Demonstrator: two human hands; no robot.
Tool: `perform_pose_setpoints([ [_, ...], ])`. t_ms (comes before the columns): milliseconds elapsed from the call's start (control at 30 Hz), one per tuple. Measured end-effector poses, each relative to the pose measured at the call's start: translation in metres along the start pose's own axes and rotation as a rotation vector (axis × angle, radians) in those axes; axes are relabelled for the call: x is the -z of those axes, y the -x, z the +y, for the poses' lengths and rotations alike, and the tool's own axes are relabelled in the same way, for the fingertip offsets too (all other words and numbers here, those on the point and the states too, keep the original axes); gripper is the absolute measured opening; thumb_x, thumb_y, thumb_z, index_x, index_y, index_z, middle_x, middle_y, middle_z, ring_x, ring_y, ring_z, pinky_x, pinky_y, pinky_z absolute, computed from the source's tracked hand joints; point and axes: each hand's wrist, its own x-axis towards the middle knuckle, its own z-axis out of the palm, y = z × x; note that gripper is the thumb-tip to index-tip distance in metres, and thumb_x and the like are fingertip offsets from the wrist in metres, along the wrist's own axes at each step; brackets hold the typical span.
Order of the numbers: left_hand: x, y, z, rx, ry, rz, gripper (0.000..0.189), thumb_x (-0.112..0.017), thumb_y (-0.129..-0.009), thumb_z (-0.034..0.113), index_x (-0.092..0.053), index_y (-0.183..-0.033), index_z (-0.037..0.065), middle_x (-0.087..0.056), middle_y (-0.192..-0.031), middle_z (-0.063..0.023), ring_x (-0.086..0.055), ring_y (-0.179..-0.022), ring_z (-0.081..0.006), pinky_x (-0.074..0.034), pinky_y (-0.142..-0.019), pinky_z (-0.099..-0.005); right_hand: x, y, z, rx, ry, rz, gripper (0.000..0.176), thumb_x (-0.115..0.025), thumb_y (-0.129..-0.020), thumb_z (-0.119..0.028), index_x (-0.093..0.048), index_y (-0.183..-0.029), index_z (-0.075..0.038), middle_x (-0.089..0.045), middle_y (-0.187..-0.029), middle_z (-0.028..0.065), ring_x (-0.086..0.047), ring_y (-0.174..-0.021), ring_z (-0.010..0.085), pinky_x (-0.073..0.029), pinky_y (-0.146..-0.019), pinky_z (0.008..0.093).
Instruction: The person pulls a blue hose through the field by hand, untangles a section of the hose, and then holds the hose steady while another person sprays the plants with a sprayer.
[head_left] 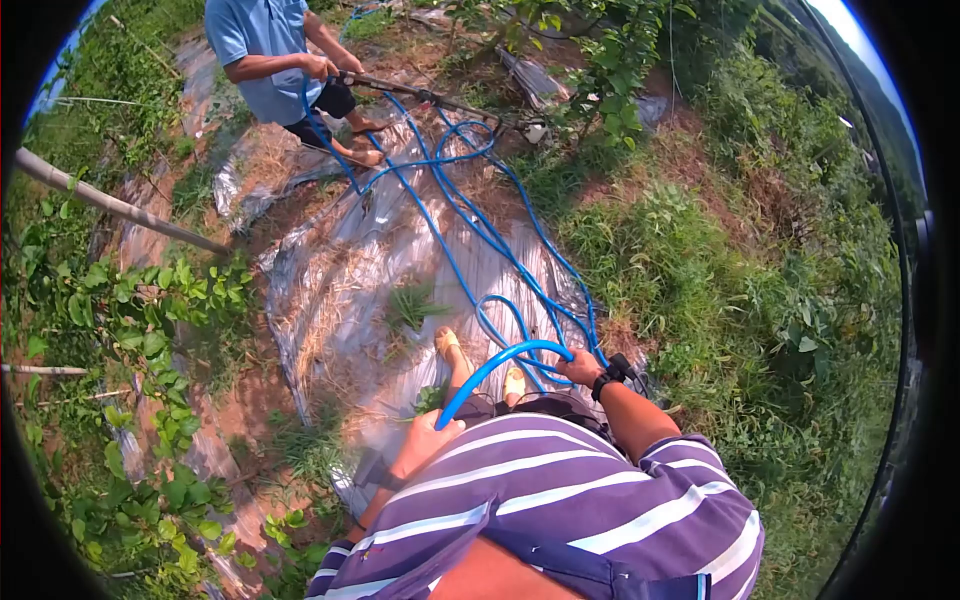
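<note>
A blue hose (495, 360) arches in front of my body between my two hands. My left hand (430, 442) is closed round its lower end at the left, close to my striped shirt. At the right of the arch my right hand (582, 368) grips the same hose, with a dark band and device on the wrist. From there more hose (470, 215) runs in loops over the silvery ground sheet (370, 260) towards another person. Part of my left hand's fingers is hidden behind the hose and my forearm.
Another person in a blue shirt (262, 50) stands at the upper left, holding a long dark pole (400, 90) with hose by it. A wooden pole (120, 205) slants in from the left. Leafy plants (150, 340) grow left, tall grass (660, 250) right.
</note>
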Motion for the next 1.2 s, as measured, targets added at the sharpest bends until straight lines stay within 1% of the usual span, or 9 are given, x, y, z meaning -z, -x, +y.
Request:
perform_pose_setpoints([
  [67,0.000,-0.001,0.001,0.011,0.015,-0.001,0.024,-0.077,-0.086,0.023,-0.066,-0.080,0.003,-0.061,-0.069,0.0001,-0.054,-0.066,-0.0070,-0.047,-0.060,-0.0288,0.003,0.002,-0.002,0.008,-0.005,0.002,0.020,-0.071,-0.080,-0.027,-0.071,-0.089,-0.009,-0.070,-0.078,0.0122,-0.068,-0.075,0.0216,-0.052,-0.071,0.0388],
  [133,0.000,-0.002,0.001,-0.012,0.002,-0.003,0.023,-0.077,-0.087,0.022,-0.066,-0.080,0.003,-0.061,-0.069,0.0005,-0.054,-0.066,-0.0067,-0.047,-0.060,-0.0289,0.001,-0.002,0.002,0.020,0.016,-0.017,0.025,-0.067,-0.082,-0.031,-0.072,-0.096,-0.011,-0.072,-0.088,0.0198,-0.070,-0.087,0.0346,-0.053,-0.079,0.0442],
  [267,0.002,-0.005,-0.005,-0.016,-0.008,-0.014,0.024,-0.077,-0.086,0.023,-0.065,-0.079,0.003,-0.061,-0.068,0.0008,-0.053,-0.066,-0.0065,-0.047,-0.060,-0.0289,-0.006,-0.006,0.011,-0.002,0.026,-0.035,0.027,-0.067,-0.082,-0.033,-0.073,-0.097,-0.010,-0.072,-0.088,0.0200,-0.070,-0.088,0.0346,-0.053,-0.080,0.0442],
  [333,0.003,-0.006,-0.004,-0.018,-0.005,-0.021,0.025,-0.077,-0.086,0.023,-0.065,-0.079,0.002,-0.061,-0.068,0.0007,-0.053,-0.066,-0.0064,-0.047,-0.059,-0.0287,-0.009,-0.006,0.013,-0.002,0.022,0.011,0.021,-0.072,-0.078,-0.028,-0.073,-0.088,-0.009,-0.072,-0.080,0.0114,-0.070,-0.078,0.0223,-0.053,-0.073,0.0373],
  [667,0.005,-0.009,-0.017,-0.029,-0.040,-0.023,0.027,-0.077,-0.086,0.027,-0.067,-0.081,0.003,-0.061,-0.067,0.0000,-0.054,-0.066,-0.0067,-0.047,-0.060,-0.0290,-0.013,-0.001,0.015,-0.043,0.014,-0.001,0.022,-0.073,-0.078,-0.029,-0.074,-0.091,-0.011,-0.073,-0.083,0.0112,-0.071,-0.082,0.0243,-0.053,-0.074,0.0377],
  [733,0.005,-0.009,-0.017,-0.040,-0.058,-0.011,0.022,-0.077,-0.088,0.021,-0.067,-0.080,0.003,-0.060,-0.068,0.0032,-0.054,-0.066,-0.0049,-0.045,-0.059,-0.0258,-0.015,-0.003,0.014,-0.029,0.016,0.021,0.021,-0.074,-0.077,-0.028,-0.074,-0.090,-0.012,-0.073,-0.083,0.0109,-0.071,-0.082,0.0242,-0.054,-0.075,0.0372],
  [967,0.003,-0.006,-0.019,-0.007,-0.003,0.005,0.022,-0.077,-0.088,0.021,-0.068,-0.081,0.003,-0.060,-0.069,0.0026,-0.054,-0.066,-0.0050,-0.045,-0.059,-0.0259,-0.020,-0.010,0.016,-0.050,0.037,-0.014,0.020,-0.074,-0.077,-0.027,-0.075,-0.088,-0.010,-0.073,-0.084,0.0117,-0.071,-0.082,0.0241,-0.054,-0.075,0.0371],
  [1067,0.003,-0.007,-0.019,-0.025,-0.011,-0.005,0.022,-0.077,-0.088,0.022,-0.068,-0.082,0.003,-0.060,-0.069,0.0023,-0.054,-0.066,-0.0052,-0.045,-0.059,-0.0263,-0.023,-0.011,0.022,0.017,0.040,0.014,0.020,-0.074,-0.078,-0.027,-0.074,-0.088,-0.009,-0.073,-0.083,0.0115,-0.071,-0.081,0.0235,-0.054,-0.075,0.0371],
  [1200,0.003,-0.007,-0.019,-0.025,-0.023,0.005,0.028,-0.077,-0.087,0.028,-0.066,-0.079,0.003,-0.060,-0.066,0.0006,-0.054,-0.065,-0.0067,-0.045,-0.059,-0.0288,-0.017,-0.004,0.014,-0.020,0.015,-0.011,0.021,-0.074,-0.078,-0.026,-0.074,-0.090,-0.009,-0.073,-0.085,0.0116,-0.071,-0.083,0.0233,-0.054,-0.077,0.0372],
])
